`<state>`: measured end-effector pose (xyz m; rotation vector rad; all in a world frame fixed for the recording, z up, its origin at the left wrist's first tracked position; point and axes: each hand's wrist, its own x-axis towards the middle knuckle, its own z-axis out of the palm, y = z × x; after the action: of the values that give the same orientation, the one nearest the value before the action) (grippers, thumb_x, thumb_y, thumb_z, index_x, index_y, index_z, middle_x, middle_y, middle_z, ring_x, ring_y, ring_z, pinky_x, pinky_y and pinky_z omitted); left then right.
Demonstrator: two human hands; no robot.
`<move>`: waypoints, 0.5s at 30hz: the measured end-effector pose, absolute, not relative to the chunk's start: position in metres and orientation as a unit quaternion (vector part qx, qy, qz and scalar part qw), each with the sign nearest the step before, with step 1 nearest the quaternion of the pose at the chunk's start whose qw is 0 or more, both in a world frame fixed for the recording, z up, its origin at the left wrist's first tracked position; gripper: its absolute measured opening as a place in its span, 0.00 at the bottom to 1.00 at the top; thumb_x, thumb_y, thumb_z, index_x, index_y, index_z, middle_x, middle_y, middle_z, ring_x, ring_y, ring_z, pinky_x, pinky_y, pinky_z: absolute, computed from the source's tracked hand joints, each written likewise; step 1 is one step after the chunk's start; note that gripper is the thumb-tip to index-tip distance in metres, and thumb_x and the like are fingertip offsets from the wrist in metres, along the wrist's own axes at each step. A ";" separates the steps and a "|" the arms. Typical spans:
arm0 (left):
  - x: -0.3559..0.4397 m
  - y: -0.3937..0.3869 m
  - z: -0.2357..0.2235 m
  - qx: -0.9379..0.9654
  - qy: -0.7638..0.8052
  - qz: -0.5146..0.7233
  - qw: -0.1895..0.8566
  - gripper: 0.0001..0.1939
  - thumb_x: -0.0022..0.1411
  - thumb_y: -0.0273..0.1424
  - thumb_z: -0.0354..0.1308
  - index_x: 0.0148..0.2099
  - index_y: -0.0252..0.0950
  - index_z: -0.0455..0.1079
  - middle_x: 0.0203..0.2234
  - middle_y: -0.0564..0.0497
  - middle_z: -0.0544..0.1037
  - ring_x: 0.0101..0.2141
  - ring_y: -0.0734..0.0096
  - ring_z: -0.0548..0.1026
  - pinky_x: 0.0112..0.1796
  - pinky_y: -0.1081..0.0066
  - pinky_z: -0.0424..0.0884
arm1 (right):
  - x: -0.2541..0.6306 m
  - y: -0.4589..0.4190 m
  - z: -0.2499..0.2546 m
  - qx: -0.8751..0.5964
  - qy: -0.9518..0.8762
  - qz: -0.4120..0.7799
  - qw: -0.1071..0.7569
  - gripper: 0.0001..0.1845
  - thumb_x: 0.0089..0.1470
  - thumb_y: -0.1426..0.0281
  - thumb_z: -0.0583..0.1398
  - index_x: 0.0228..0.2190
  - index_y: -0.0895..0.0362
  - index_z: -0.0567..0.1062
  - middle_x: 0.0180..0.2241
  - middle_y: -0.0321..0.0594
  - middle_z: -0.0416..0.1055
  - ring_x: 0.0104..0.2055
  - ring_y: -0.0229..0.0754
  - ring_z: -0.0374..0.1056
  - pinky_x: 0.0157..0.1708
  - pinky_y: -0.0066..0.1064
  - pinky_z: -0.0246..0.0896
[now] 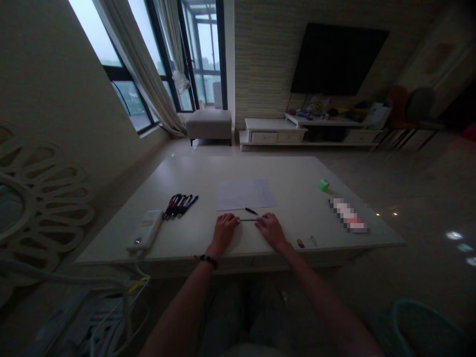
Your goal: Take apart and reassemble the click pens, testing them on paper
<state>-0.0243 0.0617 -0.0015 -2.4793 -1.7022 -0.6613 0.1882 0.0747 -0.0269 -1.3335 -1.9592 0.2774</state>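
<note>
Pinching a thin rod [247, 219] by its ends in left hand [224, 230] and right hand [272, 231], lengthwise between grips, with a dark pen-like piece [251, 211] just beyond.

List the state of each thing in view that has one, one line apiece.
Thin dark rod: straight, spanning the two hands
Left hand: fingers at rod's left end
Right hand: fingers at rod's right end
Paper sheet: lying flat
Pens: lying bunched together
Television: screen dark
TV-cabinet drawers: closed
Curtains: drawn aside
</note>
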 end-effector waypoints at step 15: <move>-0.125 0.036 -0.012 -0.731 -0.634 -0.253 0.011 0.14 0.59 0.36 0.50 0.46 0.39 0.69 0.44 0.48 0.72 0.45 0.67 0.68 0.47 0.67 0.64 | 0.314 0.068 -0.050 -0.652 -0.687 -0.027 0.321 0.15 0.52 0.63 0.55 0.37 0.56 0.75 0.40 0.47 0.69 0.43 0.47 0.61 0.44 0.38 0.55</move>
<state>-0.1246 0.0359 -0.0123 -2.2804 -1.9760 -0.7892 0.3135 0.0679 -0.0504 -1.7122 -1.8050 -0.0705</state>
